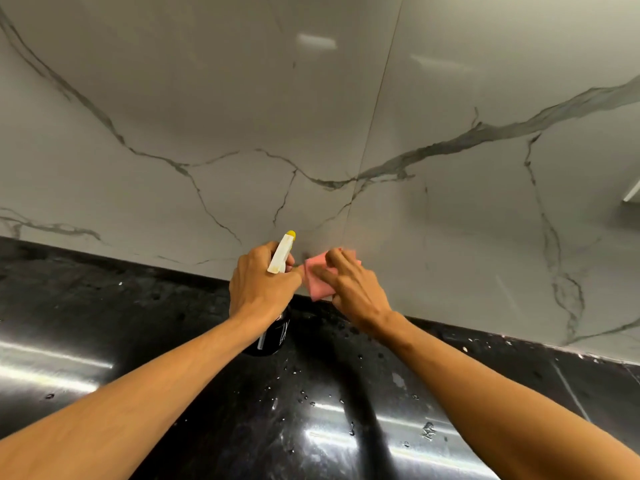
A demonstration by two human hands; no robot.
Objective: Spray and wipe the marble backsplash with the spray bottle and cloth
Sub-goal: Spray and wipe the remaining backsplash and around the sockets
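The marble backsplash (pixel 346 116) is pale grey with dark veins and fills the upper view. My left hand (pixel 259 282) grips the neck of a spray bottle (pixel 282 254) with a white head, a yellow nozzle and a dark body, the nozzle pointing at the wall. Just right of it, my right hand (pixel 349 285) presses a pink cloth (pixel 317 275) flat against the low part of the backsplash with spread, straight fingers, close above the counter's back edge.
A glossy black counter (pixel 329 410) runs below the wall, dotted with water drops and bright reflections. A vertical seam (pixel 377 98) splits the marble panels. A white edge (pixel 632 192) shows at the far right.
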